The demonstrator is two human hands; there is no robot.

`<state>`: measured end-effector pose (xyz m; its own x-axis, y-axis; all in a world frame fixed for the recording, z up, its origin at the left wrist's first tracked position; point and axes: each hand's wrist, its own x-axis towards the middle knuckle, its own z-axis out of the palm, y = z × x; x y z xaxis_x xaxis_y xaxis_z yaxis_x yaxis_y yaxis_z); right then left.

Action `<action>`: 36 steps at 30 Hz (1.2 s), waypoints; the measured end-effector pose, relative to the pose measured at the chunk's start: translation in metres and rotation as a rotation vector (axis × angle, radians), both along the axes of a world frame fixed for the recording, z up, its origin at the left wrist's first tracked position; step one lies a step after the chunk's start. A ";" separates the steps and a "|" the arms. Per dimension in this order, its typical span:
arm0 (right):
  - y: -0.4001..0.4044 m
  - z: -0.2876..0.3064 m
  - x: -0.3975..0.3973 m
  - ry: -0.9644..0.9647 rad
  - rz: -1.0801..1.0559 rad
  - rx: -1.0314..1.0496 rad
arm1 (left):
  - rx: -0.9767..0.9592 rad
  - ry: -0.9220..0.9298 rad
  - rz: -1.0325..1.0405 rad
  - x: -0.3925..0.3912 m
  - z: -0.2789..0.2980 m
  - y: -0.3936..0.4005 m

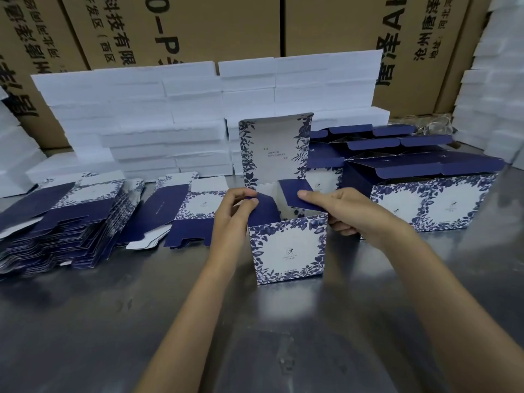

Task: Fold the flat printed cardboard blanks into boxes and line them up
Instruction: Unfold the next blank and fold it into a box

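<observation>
A blue-and-white floral box [287,249] stands upright on the steel table, its lid flap raised at the back. My left hand [234,211] pinches the dark blue left side flap at the box's top. My right hand [340,209] holds the right side of the box, thumb pressing on the right dark blue flap. A stack of flat printed blanks [65,222] lies at the left, with one loose blank [184,211] beside it. Several folded boxes [419,199] with open lids stand in rows at the right.
The steel table [113,321] stretches toward me. White foam slabs [170,117] are piled behind the work area, with more of them at the far right [493,95]. Large brown cartons [198,26] form the back wall.
</observation>
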<state>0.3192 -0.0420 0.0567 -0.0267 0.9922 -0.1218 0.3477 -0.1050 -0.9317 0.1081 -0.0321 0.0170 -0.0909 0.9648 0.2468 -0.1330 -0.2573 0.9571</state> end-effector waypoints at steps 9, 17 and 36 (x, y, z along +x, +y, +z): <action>-0.006 0.004 -0.001 -0.223 0.142 0.019 | -0.006 -0.056 0.028 -0.004 -0.002 0.001; -0.001 0.011 0.000 -0.172 0.120 0.035 | -0.083 -0.077 -0.022 -0.007 -0.001 -0.001; 0.013 0.000 0.000 -0.182 0.019 0.129 | -0.063 -0.075 -0.051 -0.008 -0.007 0.004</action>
<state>0.3191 -0.0291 0.0565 -0.0343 0.9994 0.0021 0.5118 0.0193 -0.8589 0.1002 -0.0284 0.0104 -0.0574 0.9821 0.1797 -0.2162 -0.1879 0.9581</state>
